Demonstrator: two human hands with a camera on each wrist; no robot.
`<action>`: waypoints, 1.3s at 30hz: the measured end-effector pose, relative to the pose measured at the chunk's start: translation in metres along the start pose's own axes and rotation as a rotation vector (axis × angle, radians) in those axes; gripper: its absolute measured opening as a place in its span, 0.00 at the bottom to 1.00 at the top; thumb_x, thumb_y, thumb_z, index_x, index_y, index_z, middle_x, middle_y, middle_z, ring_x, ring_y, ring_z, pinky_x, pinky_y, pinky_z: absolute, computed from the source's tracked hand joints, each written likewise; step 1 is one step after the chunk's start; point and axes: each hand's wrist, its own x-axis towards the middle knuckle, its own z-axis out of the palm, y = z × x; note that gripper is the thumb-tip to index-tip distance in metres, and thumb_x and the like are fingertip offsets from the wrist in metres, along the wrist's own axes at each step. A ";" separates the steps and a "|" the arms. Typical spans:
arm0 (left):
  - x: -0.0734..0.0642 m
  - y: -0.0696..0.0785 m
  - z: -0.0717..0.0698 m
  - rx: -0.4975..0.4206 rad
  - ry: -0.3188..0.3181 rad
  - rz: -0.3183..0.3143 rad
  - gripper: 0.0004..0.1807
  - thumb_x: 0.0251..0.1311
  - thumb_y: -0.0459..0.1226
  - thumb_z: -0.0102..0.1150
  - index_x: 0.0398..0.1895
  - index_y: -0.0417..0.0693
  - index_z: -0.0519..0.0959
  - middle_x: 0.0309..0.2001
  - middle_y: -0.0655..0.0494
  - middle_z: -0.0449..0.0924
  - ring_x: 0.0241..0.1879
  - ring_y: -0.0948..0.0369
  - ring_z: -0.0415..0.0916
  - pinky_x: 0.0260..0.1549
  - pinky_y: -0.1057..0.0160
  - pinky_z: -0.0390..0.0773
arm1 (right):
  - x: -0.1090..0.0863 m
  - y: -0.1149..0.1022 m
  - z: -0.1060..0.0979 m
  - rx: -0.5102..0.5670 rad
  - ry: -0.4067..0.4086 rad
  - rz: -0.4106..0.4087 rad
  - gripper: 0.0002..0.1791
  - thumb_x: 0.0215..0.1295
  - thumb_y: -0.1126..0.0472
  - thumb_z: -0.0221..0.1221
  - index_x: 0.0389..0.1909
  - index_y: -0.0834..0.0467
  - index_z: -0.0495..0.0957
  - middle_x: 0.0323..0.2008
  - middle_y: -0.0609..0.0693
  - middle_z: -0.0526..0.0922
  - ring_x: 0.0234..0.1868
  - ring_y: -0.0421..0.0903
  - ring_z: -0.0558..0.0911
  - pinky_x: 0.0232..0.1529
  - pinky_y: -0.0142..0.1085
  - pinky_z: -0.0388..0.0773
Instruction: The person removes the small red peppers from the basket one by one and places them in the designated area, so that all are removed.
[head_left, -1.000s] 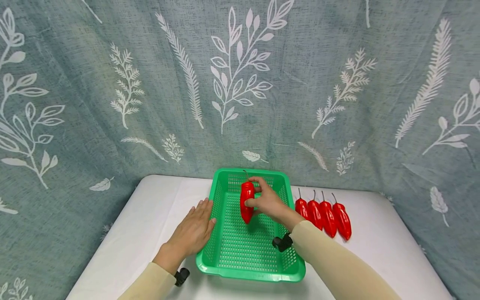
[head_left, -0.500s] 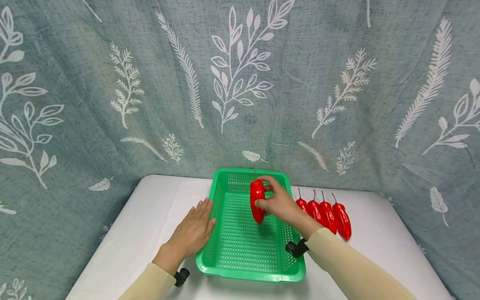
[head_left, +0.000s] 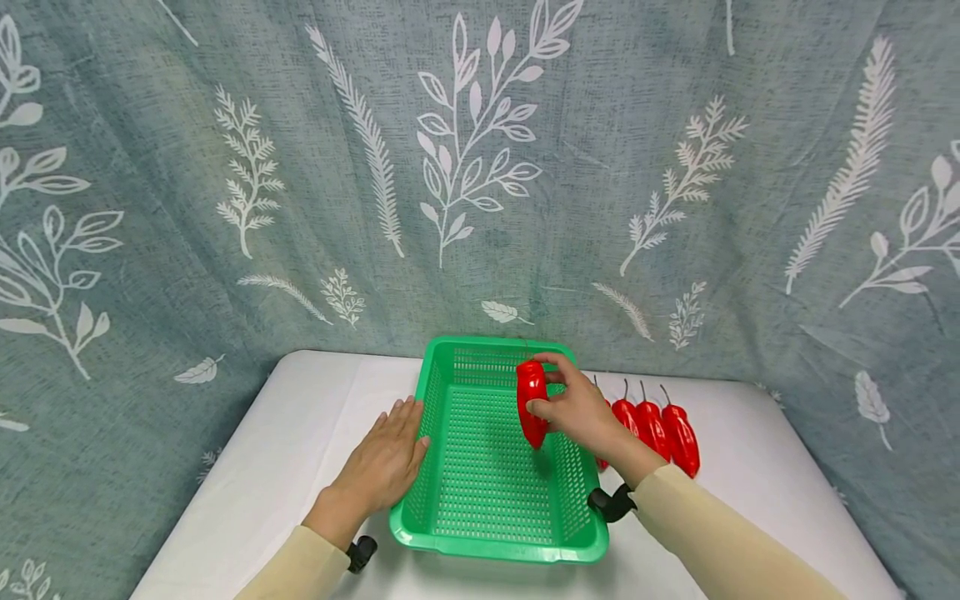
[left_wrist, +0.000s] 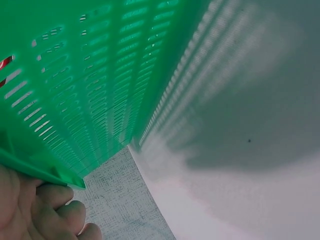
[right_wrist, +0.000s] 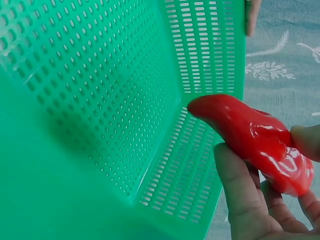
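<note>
My right hand (head_left: 581, 408) pinches a glossy red chili pepper (head_left: 532, 404) over the right part of a green plastic basket (head_left: 495, 554). The pepper hangs with its tip down and its thin stem up. In the right wrist view the thumb and fingers grip the red pepper (right_wrist: 250, 140) near its stem end, above the perforated basket floor (right_wrist: 100, 90). My left hand (head_left: 382, 458) lies flat, fingers straight, along the basket's left rim. The left wrist view has that hand's curved fingertips (left_wrist: 55, 210) right at the green rim (left_wrist: 40, 170).
Several red peppers (head_left: 681, 437) lie in a row on the white table (head_left: 750, 500) right of the basket, partly hidden by my right arm. A grey-green curtain (head_left: 480, 167) with white leaf prints rises behind the table. A small black camera (head_left: 611, 502) sits on my right wrist.
My right hand has carried the pepper to the right, from the middle of the basket toward its right wall. My left hand has stayed at the left rim.
</note>
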 end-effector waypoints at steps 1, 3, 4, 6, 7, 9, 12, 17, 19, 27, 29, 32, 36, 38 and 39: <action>0.000 0.000 0.000 0.004 0.000 0.002 0.35 0.85 0.46 0.43 0.82 0.31 0.55 0.82 0.35 0.55 0.83 0.41 0.52 0.81 0.42 0.55 | -0.001 0.000 -0.002 -0.002 -0.001 0.001 0.41 0.64 0.66 0.68 0.77 0.54 0.64 0.67 0.67 0.76 0.41 0.51 0.89 0.31 0.44 0.89; 0.000 -0.001 0.001 0.010 0.002 0.004 0.35 0.85 0.46 0.43 0.82 0.31 0.55 0.82 0.35 0.55 0.82 0.41 0.52 0.81 0.42 0.56 | -0.001 0.000 -0.006 -0.004 0.001 0.012 0.42 0.64 0.66 0.68 0.78 0.54 0.63 0.68 0.68 0.75 0.40 0.51 0.89 0.32 0.46 0.90; 0.001 -0.001 0.001 0.011 0.004 0.005 0.35 0.85 0.46 0.43 0.82 0.31 0.56 0.82 0.35 0.55 0.82 0.41 0.53 0.81 0.42 0.56 | -0.002 0.000 -0.008 -0.004 0.002 0.017 0.42 0.64 0.66 0.68 0.78 0.54 0.62 0.68 0.68 0.75 0.41 0.51 0.89 0.33 0.47 0.90; 0.001 -0.001 0.001 0.011 0.003 0.003 0.35 0.85 0.46 0.43 0.82 0.31 0.56 0.82 0.35 0.55 0.83 0.41 0.52 0.81 0.42 0.56 | -0.003 0.000 -0.012 -0.007 0.004 0.028 0.43 0.65 0.65 0.68 0.79 0.54 0.62 0.69 0.68 0.74 0.42 0.51 0.89 0.34 0.48 0.90; 0.001 -0.001 0.002 0.009 0.003 0.003 0.35 0.84 0.46 0.43 0.82 0.31 0.56 0.82 0.35 0.55 0.83 0.41 0.52 0.81 0.42 0.56 | -0.004 -0.001 -0.014 -0.003 0.002 0.034 0.43 0.65 0.65 0.68 0.79 0.54 0.61 0.69 0.68 0.73 0.42 0.52 0.89 0.34 0.48 0.91; 0.001 -0.001 0.002 0.007 0.004 0.002 0.35 0.84 0.46 0.44 0.82 0.31 0.56 0.82 0.35 0.55 0.83 0.41 0.52 0.81 0.42 0.56 | -0.006 -0.001 -0.018 0.001 -0.003 0.042 0.43 0.66 0.65 0.68 0.80 0.54 0.60 0.70 0.69 0.72 0.43 0.52 0.89 0.35 0.49 0.91; 0.001 -0.001 0.002 0.004 0.005 0.005 0.35 0.84 0.46 0.44 0.82 0.31 0.55 0.82 0.34 0.55 0.83 0.41 0.52 0.81 0.42 0.56 | -0.008 -0.003 -0.024 0.007 -0.011 0.050 0.44 0.67 0.65 0.67 0.81 0.55 0.59 0.70 0.70 0.71 0.42 0.54 0.89 0.35 0.50 0.91; 0.000 0.000 0.001 0.004 0.012 0.014 0.35 0.84 0.46 0.44 0.81 0.30 0.56 0.81 0.34 0.56 0.82 0.41 0.53 0.81 0.41 0.56 | -0.012 -0.003 -0.034 0.001 -0.017 0.051 0.44 0.68 0.64 0.66 0.81 0.56 0.57 0.70 0.70 0.70 0.45 0.56 0.89 0.36 0.51 0.91; 0.000 0.000 0.001 0.008 0.013 0.016 0.35 0.84 0.46 0.43 0.81 0.30 0.56 0.81 0.33 0.56 0.82 0.41 0.53 0.81 0.41 0.56 | -0.013 -0.002 -0.038 0.004 -0.016 0.053 0.44 0.68 0.64 0.66 0.81 0.57 0.56 0.70 0.70 0.70 0.47 0.56 0.89 0.35 0.51 0.91; 0.001 -0.001 0.001 0.027 0.010 0.017 0.35 0.85 0.46 0.43 0.81 0.30 0.56 0.81 0.34 0.55 0.83 0.41 0.52 0.81 0.42 0.56 | -0.014 0.001 -0.051 -0.007 -0.009 0.073 0.45 0.67 0.64 0.67 0.81 0.58 0.56 0.69 0.71 0.69 0.43 0.54 0.89 0.35 0.49 0.91; 0.001 -0.001 0.001 0.033 0.012 0.020 0.35 0.85 0.46 0.43 0.81 0.30 0.56 0.81 0.33 0.55 0.83 0.41 0.52 0.81 0.42 0.55 | -0.015 0.001 -0.054 -0.013 -0.011 0.079 0.45 0.68 0.63 0.67 0.81 0.57 0.56 0.70 0.71 0.69 0.44 0.55 0.89 0.36 0.49 0.91; 0.001 -0.001 0.001 0.045 0.010 0.024 0.35 0.85 0.46 0.42 0.81 0.29 0.56 0.81 0.33 0.55 0.82 0.41 0.52 0.81 0.42 0.56 | -0.016 0.002 -0.057 -0.026 -0.009 0.082 0.44 0.68 0.63 0.67 0.82 0.57 0.56 0.70 0.71 0.69 0.46 0.55 0.89 0.36 0.50 0.91; 0.001 -0.001 0.001 0.052 0.009 0.030 0.35 0.85 0.46 0.42 0.81 0.29 0.56 0.81 0.33 0.56 0.82 0.41 0.53 0.81 0.42 0.56 | -0.018 0.002 -0.064 -0.047 0.003 0.082 0.43 0.68 0.62 0.67 0.81 0.58 0.57 0.68 0.71 0.70 0.45 0.55 0.89 0.36 0.50 0.91; 0.001 -0.001 0.001 0.052 0.011 0.032 0.35 0.85 0.46 0.42 0.81 0.29 0.56 0.81 0.33 0.56 0.82 0.41 0.53 0.81 0.42 0.56 | -0.019 0.003 -0.068 -0.058 0.007 0.079 0.43 0.69 0.62 0.66 0.80 0.59 0.57 0.68 0.71 0.70 0.43 0.55 0.89 0.36 0.50 0.91; 0.001 -0.001 0.001 0.051 0.011 0.031 0.35 0.85 0.46 0.43 0.81 0.29 0.56 0.81 0.33 0.56 0.82 0.41 0.53 0.81 0.42 0.56 | -0.019 0.003 -0.070 -0.062 0.011 0.081 0.43 0.69 0.62 0.66 0.80 0.58 0.57 0.68 0.71 0.70 0.43 0.56 0.89 0.36 0.50 0.91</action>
